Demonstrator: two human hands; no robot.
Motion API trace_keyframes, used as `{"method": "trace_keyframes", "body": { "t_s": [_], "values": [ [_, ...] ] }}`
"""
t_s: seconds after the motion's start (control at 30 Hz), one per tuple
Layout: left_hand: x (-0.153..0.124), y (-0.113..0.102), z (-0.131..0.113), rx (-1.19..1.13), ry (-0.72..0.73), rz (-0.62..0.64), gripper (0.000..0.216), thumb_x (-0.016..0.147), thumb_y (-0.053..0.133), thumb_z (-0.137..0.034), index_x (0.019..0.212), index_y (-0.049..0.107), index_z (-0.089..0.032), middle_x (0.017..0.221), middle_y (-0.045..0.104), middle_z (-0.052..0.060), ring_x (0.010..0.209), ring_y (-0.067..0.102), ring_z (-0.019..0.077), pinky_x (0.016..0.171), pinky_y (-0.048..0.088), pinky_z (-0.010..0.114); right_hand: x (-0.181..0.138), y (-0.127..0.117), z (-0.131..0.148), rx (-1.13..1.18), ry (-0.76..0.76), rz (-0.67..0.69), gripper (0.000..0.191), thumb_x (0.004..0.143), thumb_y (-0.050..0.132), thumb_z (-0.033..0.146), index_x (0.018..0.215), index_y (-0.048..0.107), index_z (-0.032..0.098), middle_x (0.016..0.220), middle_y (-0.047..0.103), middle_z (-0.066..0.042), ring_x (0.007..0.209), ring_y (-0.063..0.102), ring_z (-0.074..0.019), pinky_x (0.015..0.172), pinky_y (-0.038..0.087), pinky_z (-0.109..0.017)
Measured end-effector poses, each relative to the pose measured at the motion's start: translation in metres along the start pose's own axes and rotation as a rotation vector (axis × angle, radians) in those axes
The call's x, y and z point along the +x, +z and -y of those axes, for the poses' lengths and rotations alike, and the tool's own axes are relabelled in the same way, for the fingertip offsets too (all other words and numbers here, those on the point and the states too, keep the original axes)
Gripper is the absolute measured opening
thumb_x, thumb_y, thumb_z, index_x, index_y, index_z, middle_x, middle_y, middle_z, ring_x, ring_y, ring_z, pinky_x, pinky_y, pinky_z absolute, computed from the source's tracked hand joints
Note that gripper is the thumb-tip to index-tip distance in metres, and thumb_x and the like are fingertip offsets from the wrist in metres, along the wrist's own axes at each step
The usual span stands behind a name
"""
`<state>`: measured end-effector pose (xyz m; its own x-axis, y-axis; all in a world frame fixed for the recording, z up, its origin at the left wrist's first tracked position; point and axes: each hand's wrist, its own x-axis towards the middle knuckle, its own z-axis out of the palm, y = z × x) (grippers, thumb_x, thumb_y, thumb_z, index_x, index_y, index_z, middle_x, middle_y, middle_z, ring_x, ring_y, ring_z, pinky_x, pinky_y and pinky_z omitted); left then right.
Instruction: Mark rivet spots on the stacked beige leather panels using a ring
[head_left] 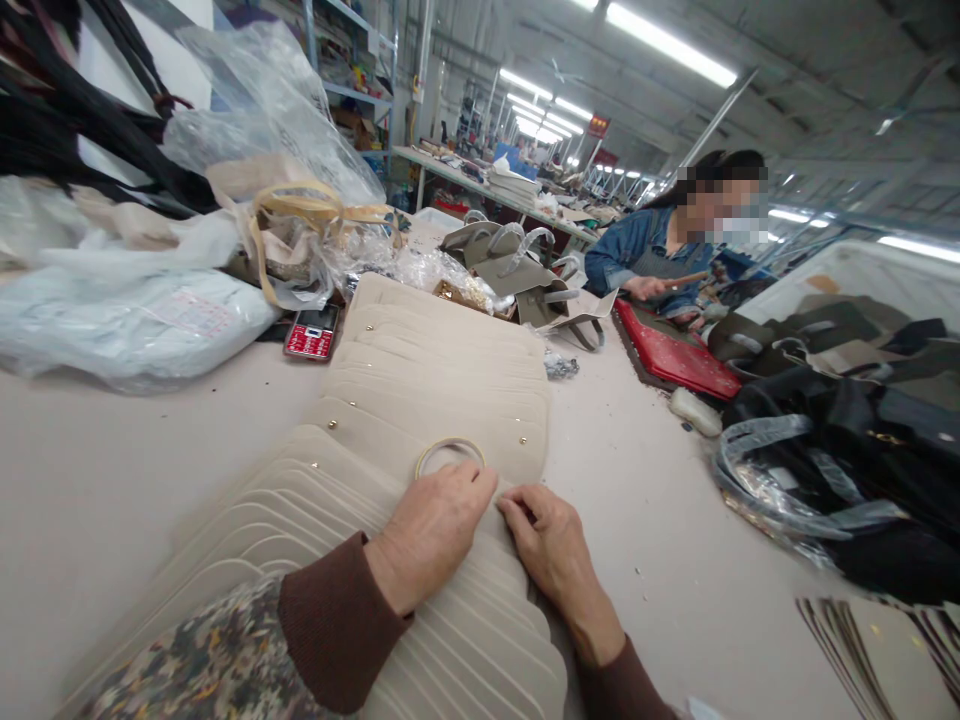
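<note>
Beige leather panels (442,380), studded with small brass rivets, lie fanned in an overlapping stack that runs from the near edge of the table (112,480) out towards its middle. In the head view we see a thin metal ring (450,452) lying flat on the top panel, about midway along the stack. Our left hand (431,530) rests on the panels with its fingers bent down over the near arc of the ring; whether they pinch it or only press on it we cannot tell. Our right hand (551,545) sits just beside the left, thumb and forefinger closed together on the edge of a panel, near the ring but not touching it.

A red mobile phone (311,335) lies against the stack's left side, with plastic bags (127,320) heaped towards the left edge. Grey handbags (517,265) stand beyond the stack's far end. Black bags (862,440) in clear wrapping crowd the right edge. At the far right a co-worker in a denim jacket (637,250) works over a red mat (679,355).
</note>
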<state>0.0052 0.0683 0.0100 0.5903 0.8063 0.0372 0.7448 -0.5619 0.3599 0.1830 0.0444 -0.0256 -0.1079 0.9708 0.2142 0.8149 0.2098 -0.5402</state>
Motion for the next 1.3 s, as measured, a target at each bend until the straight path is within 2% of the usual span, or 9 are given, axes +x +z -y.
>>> {"method": "trace_keyframes", "body": {
  "t_s": [0.2, 0.37, 0.47, 0.57, 0.67, 0.83, 0.93, 1.13, 1.3],
  "values": [
    [0.002, 0.007, 0.004, -0.242, 0.161, -0.184, 0.026, 0.095, 0.044, -0.011, 0.117, 0.055, -0.019, 0.101, 0.069, 0.005, 0.093, 0.066, 0.0183, 0.082, 0.053, 0.029, -0.007, -0.020, 0.003, 0.206, 0.025, 0.250, 0.031, 0.088, 0.058, 0.024, 0.059, 0.067, 0.018, 0.055, 0.064, 0.003, 0.052, 0.056, -0.0116, 0.050, 0.039, -0.021],
    [0.000, 0.015, 0.007, -0.235, 0.215, -0.227, 0.046, 0.097, 0.045, -0.017, 0.142, 0.034, -0.019, 0.109, 0.070, 0.009, 0.097, 0.068, 0.0204, 0.083, 0.056, 0.032, -0.007, -0.025, 0.003, 0.408, 0.011, -0.067, 0.017, 0.089, 0.058, 0.023, 0.096, 0.072, 0.017, 0.084, 0.073, -0.004, 0.072, 0.066, -0.0162, 0.065, 0.051, -0.025],
    [0.000, 0.017, 0.006, -0.219, 0.192, -0.213, 0.042, 0.098, 0.043, -0.017, 0.139, 0.035, -0.018, 0.108, 0.070, 0.009, 0.095, 0.069, 0.0210, 0.079, 0.057, 0.032, -0.006, -0.025, 0.008, 0.379, -0.186, -0.134, 0.019, 0.089, 0.057, 0.017, 0.105, 0.068, 0.019, 0.091, 0.071, -0.006, 0.079, 0.065, -0.0162, 0.070, 0.052, -0.027],
    [-0.001, 0.015, 0.003, -0.224, 0.184, -0.169, 0.040, 0.097, 0.045, -0.015, 0.135, 0.036, -0.019, 0.108, 0.070, 0.008, 0.096, 0.069, 0.0210, 0.080, 0.056, 0.031, -0.005, -0.023, 0.012, 0.292, -0.309, -0.144, 0.018, 0.090, 0.053, 0.012, 0.098, 0.067, 0.020, 0.087, 0.071, -0.005, 0.079, 0.065, -0.0158, 0.071, 0.052, -0.027],
    [0.000, 0.012, 0.000, -0.255, 0.188, -0.102, 0.034, 0.096, 0.044, -0.013, 0.129, 0.040, -0.019, 0.102, 0.069, 0.006, 0.093, 0.068, 0.0200, 0.078, 0.054, 0.030, -0.006, -0.018, 0.012, 0.201, -0.308, -0.167, 0.018, 0.090, 0.051, 0.011, 0.086, 0.066, 0.019, 0.075, 0.068, -0.003, 0.067, 0.062, -0.0144, 0.064, 0.049, -0.025],
    [0.003, 0.005, 0.000, -0.234, 0.108, -0.032, 0.010, 0.097, 0.043, -0.016, 0.095, 0.052, -0.019, 0.086, 0.065, 0.002, 0.078, 0.064, 0.0187, 0.065, 0.046, 0.027, -0.011, -0.010, 0.014, 0.078, -0.262, -0.260, 0.019, 0.085, 0.049, 0.009, 0.079, 0.065, 0.018, 0.066, 0.064, -0.002, 0.058, 0.057, -0.0132, 0.057, 0.045, -0.024],
    [0.004, 0.004, -0.003, -0.215, 0.124, -0.089, 0.013, 0.095, 0.044, -0.011, 0.086, 0.051, -0.019, 0.081, 0.061, 0.001, 0.075, 0.061, 0.0174, 0.065, 0.043, 0.027, -0.010, -0.009, 0.018, 0.218, -0.101, -0.244, 0.016, 0.082, 0.053, 0.014, 0.078, 0.068, 0.018, 0.065, 0.066, -0.002, 0.057, 0.058, -0.0130, 0.057, 0.045, -0.024],
    [0.003, 0.007, -0.010, -0.220, 0.217, -0.208, 0.014, 0.094, 0.043, -0.011, 0.086, 0.051, -0.019, 0.078, 0.059, 0.000, 0.068, 0.056, 0.0142, 0.062, 0.040, 0.025, 0.002, -0.013, -0.004, 0.762, 0.510, -0.188, 0.030, 0.073, 0.069, 0.045, 0.067, 0.063, 0.016, 0.047, 0.057, 0.003, 0.039, 0.050, -0.0108, 0.042, 0.040, -0.022],
    [0.008, 0.008, -0.005, -0.006, 0.063, -0.069, 0.014, 0.095, 0.044, -0.012, 0.089, 0.055, -0.019, 0.084, 0.063, 0.002, 0.079, 0.058, 0.0184, 0.067, 0.044, 0.028, 0.000, -0.016, -0.030, 0.685, 0.536, 0.008, 0.036, 0.073, 0.071, 0.049, 0.079, 0.070, 0.014, 0.056, 0.062, 0.001, 0.043, 0.050, -0.0097, 0.044, 0.039, -0.021]
  ]
}}
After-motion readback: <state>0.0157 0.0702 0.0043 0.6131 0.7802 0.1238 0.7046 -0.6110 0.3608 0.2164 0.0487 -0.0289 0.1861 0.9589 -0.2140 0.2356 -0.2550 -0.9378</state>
